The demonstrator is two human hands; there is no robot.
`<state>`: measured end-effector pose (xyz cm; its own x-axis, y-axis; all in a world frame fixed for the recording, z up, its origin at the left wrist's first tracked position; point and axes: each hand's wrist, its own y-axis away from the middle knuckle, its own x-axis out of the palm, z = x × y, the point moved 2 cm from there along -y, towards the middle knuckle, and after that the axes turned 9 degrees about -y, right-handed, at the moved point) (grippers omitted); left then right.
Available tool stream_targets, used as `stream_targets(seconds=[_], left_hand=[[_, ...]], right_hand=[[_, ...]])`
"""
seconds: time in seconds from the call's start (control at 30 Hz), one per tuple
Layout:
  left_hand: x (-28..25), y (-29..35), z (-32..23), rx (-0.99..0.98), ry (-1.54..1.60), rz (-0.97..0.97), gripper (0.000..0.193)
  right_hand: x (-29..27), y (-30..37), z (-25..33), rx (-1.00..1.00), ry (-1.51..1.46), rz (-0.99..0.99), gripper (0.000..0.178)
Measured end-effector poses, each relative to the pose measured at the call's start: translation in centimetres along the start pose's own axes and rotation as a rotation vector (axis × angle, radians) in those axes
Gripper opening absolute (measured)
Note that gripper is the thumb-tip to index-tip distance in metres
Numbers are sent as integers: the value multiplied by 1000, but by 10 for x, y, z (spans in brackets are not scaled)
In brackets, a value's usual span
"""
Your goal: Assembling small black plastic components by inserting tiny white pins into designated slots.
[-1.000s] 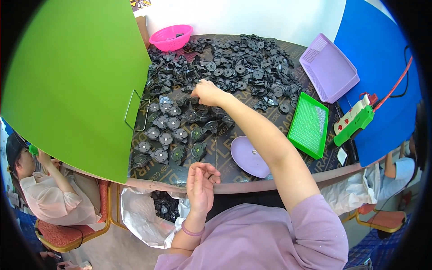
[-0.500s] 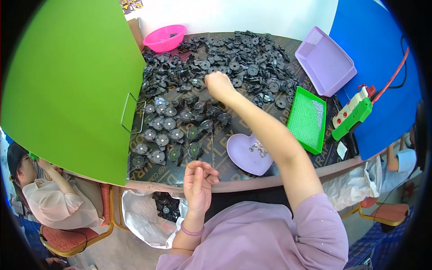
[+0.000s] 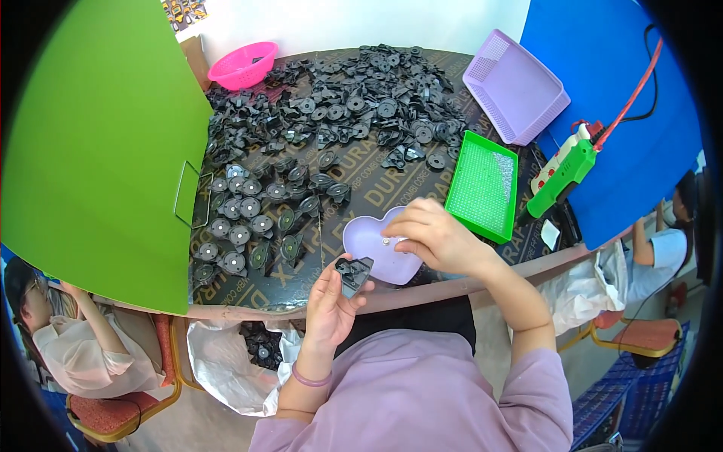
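A black plastic part is held up by my left hand, fingers wrapped about its edges, just past the table's near edge. Over the lilac heart-shaped dish hangs my right hand, its fingers bent into a pinch. Small shiny metal pieces lie in that dish, partly hidden by the hand. Whatever the right fingertips hold, if anything, is too small to make out. Left of the dish, several black round-bodied parts lie spread out, many with a metal dot at their centre.
Behind lies a big heap of black parts, with a pink basket at its left. To the right are a green tray, a lilac basket and a green electric tool with a red cord. Green and blue partitions flank the table.
My right hand has come back from the heap to the heart-shaped dish. My left hand, empty before, now holds a black plastic part. The whole view has shifted slightly.
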<state>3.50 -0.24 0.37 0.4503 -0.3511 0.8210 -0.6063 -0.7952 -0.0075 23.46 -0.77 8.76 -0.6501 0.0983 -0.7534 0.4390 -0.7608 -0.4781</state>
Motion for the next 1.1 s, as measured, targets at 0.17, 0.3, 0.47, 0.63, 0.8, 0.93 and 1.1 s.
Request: stream_targets(seconds=[0.17, 0.3, 0.47, 0.63, 0.8, 0.93, 1.1], left_hand=[[5, -6, 1, -25, -37, -103, 34], [3, -9, 4, -30, -56, -152, 34], [-2, -9, 5, -20, -87, -147, 34], [3, -10, 7, -12, -109, -135, 34], [3, -8, 4, 2, -113, -113, 33], [4, -8, 3, 0, -123, -135, 34], [9, -8, 6, -5, -115, -88, 33]], right_hand=[[27, 27, -20, 126, 232, 184, 47], [27, 36, -14, 167, 238, 198, 44], [18, 47, 2, 126, 61, 266, 23], [19, 47, -6, 173, -37, 301, 12], [17, 45, -8, 242, -200, 306, 12], [18, 41, -13, 303, -337, 144, 10], [20, 35, -17, 364, -397, 92, 10]])
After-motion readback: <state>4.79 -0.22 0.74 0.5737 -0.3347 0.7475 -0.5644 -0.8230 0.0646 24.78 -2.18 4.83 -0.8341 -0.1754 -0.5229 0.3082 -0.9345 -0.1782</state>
